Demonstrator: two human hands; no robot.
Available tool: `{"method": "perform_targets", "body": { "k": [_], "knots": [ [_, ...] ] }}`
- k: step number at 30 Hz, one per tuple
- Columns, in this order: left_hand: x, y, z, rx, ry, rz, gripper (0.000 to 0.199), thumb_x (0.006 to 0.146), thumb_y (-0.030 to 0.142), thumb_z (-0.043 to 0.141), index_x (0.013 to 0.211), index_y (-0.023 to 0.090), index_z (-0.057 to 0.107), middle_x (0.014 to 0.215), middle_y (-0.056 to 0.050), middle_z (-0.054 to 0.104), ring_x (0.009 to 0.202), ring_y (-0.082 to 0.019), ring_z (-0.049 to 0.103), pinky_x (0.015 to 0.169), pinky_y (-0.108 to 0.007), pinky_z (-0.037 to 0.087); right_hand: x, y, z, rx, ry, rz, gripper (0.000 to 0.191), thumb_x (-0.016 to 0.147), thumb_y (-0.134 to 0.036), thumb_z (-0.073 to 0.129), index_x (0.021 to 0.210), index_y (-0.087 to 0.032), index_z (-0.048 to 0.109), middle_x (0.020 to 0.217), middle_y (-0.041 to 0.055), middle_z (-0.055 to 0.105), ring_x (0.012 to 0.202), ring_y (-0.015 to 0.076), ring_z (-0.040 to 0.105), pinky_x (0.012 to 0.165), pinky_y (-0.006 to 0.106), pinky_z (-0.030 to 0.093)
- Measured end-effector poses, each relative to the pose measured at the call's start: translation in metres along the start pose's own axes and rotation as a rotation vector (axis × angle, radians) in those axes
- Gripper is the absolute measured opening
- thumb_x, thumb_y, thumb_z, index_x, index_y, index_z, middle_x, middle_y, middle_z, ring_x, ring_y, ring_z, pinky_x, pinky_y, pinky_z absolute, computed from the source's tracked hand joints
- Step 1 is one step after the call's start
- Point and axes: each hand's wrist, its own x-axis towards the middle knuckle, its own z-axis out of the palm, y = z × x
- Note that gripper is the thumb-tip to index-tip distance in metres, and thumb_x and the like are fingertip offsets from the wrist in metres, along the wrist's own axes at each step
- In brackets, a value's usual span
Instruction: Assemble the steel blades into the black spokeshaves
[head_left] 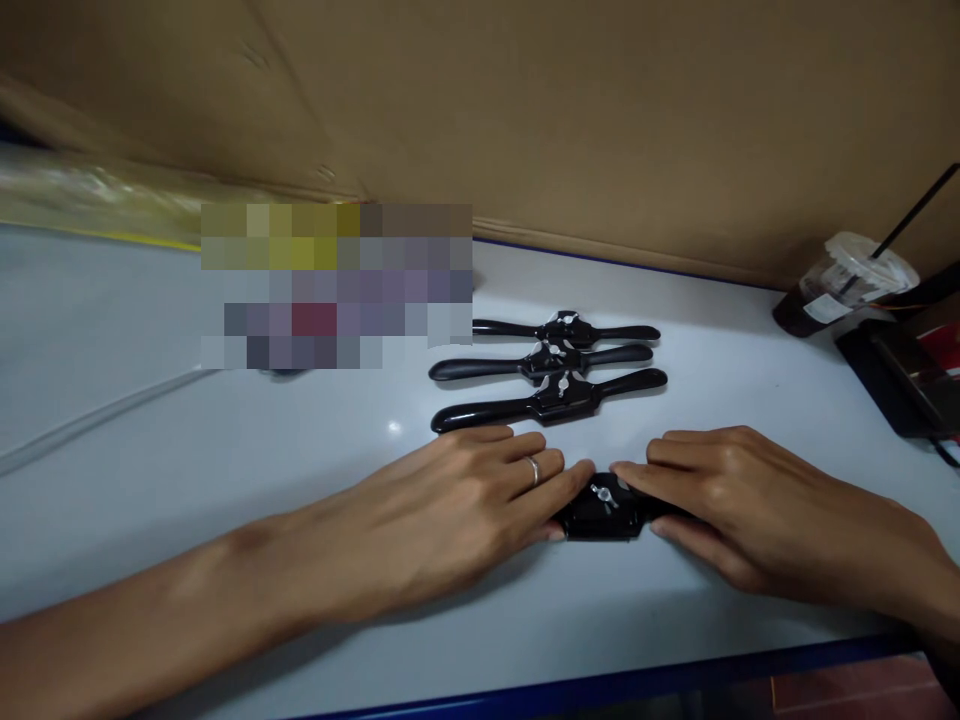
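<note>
Black tool (604,512), left hand (484,492) gripping its left end, right hand (731,495) its right, three similar tools (555,362) just beyond left hand's fingers

I see a shiny black spokeshave (604,512), set sideways, below and right of the frame's middle, both ends hidden.

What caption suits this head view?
Left hand and right hand hold a black tool, three similar tools lying beyond.
</note>
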Motion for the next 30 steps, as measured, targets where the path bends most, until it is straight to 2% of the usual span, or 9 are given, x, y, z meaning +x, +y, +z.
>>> {"method": "perform_targets", "body": {
  "k": [3, 6, 9, 13, 17, 20, 23, 27, 30],
  "knots": [
    [0.0, 0.001, 0.0, 0.004, 0.001, -0.001, 0.029, 0.109, 0.025, 0.045, 0.126, 0.007, 0.06, 0.091, -0.008, 0.072, 0.078, -0.022, 0.067, 0.066, -0.035, 0.053, -0.001, 0.0, 0.001, 0.007, 0.0, 0.008, 0.027, 0.092, -0.012, 0.065, 0.118, -0.022, 0.069, 0.09, -0.0007, 0.068, 0.073, 0.0164, 0.063, 0.067, 0.031, 0.045],
    [0.0, 0.002, 0.001, 0.047, 0.013, 0.004, 0.032, 0.11, 0.027, 0.041, 0.122, 0.005, 0.061, 0.091, -0.009, 0.072, 0.078, -0.023, 0.066, 0.065, -0.037, 0.053, -0.005, -0.002, 0.004, -0.073, 0.028, 0.018, 0.022, 0.089, -0.01, 0.067, 0.107, -0.021, 0.07, 0.087, -0.0006, 0.067, 0.072, 0.0174, 0.062, 0.066, 0.033, 0.043],
    [0.0, 0.003, 0.0, 0.094, 0.035, 0.015, 0.031, 0.11, 0.025, 0.043, 0.119, 0.004, 0.063, 0.09, -0.009, 0.072, 0.078, -0.023, 0.067, 0.066, -0.037, 0.053, -0.008, -0.008, 0.01, -0.253, 0.118, -0.04, 0.024, 0.08, 0.0, 0.062, 0.092, -0.019, 0.069, 0.079, 0.0008, 0.064, 0.067, 0.0196, 0.058, 0.062, 0.035, 0.039],
    [0.0, 0.004, -0.002, 0.133, 0.028, 0.05, 0.031, 0.109, 0.021, 0.043, 0.12, 0.002, 0.064, 0.095, -0.01, 0.074, 0.082, -0.023, 0.068, 0.065, -0.037, 0.054, -0.008, -0.015, 0.014, -0.364, 0.187, -0.118, 0.03, 0.069, 0.004, 0.058, 0.086, -0.019, 0.068, 0.076, 0.0022, 0.063, 0.066, 0.0212, 0.054, 0.061, 0.036, 0.037],
    [-0.002, 0.004, -0.002, 0.15, 0.033, 0.051, 0.037, 0.112, 0.023, 0.036, 0.12, 0.002, 0.065, 0.095, -0.01, 0.075, 0.082, -0.023, 0.069, 0.063, -0.037, 0.054, -0.008, -0.015, 0.014, -0.363, 0.198, -0.118, 0.029, 0.069, 0.003, 0.059, 0.085, -0.019, 0.068, 0.075, 0.0017, 0.062, 0.065, 0.0204, 0.053, 0.061, 0.036, 0.036],
    [-0.003, 0.004, -0.001, 0.143, 0.039, 0.047, 0.038, 0.112, 0.025, 0.037, 0.122, 0.002, 0.065, 0.094, -0.01, 0.075, 0.084, -0.023, 0.069, 0.065, -0.037, 0.053, -0.008, -0.012, 0.013, -0.344, 0.2, -0.104, 0.019, 0.075, -0.003, 0.063, 0.083, -0.02, 0.067, 0.075, 0.0016, 0.063, 0.065, 0.0205, 0.054, 0.061, 0.036, 0.036],
    [-0.004, 0.004, 0.0, 0.148, 0.034, 0.051, 0.036, 0.111, 0.025, 0.039, 0.122, 0.003, 0.066, 0.094, -0.01, 0.075, 0.084, -0.023, 0.069, 0.066, -0.037, 0.053, -0.006, -0.008, 0.01, -0.306, 0.274, -0.112, 0.016, 0.085, -0.007, 0.061, 0.091, -0.019, 0.069, 0.074, 0.0012, 0.065, 0.063, 0.0193, 0.055, 0.06, 0.036, 0.035],
    [-0.002, 0.004, -0.001, 0.152, 0.039, 0.058, 0.036, 0.111, 0.022, 0.038, 0.118, 0.003, 0.067, 0.095, -0.01, 0.075, 0.082, -0.024, 0.068, 0.063, -0.038, 0.052, 0.0, -0.005, 0.006, -0.201, 0.306, -0.201, 0.043, 0.089, 0.002, 0.048, 0.118, -0.02, 0.07, 0.075, -0.0017, 0.065, 0.059, 0.0151, 0.053, 0.056, 0.032, 0.033],
    [-0.001, 0.004, -0.001, 0.148, 0.048, 0.063, 0.036, 0.111, 0.022, 0.038, 0.117, 0.003, 0.068, 0.096, -0.011, 0.075, 0.082, -0.023, 0.068, 0.064, -0.037, 0.052, 0.005, -0.005, 0.007, -0.175, 0.285, -0.246, 0.052, 0.086, 0.005, 0.044, 0.123, -0.02, 0.07, 0.076, -0.0017, 0.066, 0.058, 0.014, 0.053, 0.055, 0.03, 0.033]
  ]
}}
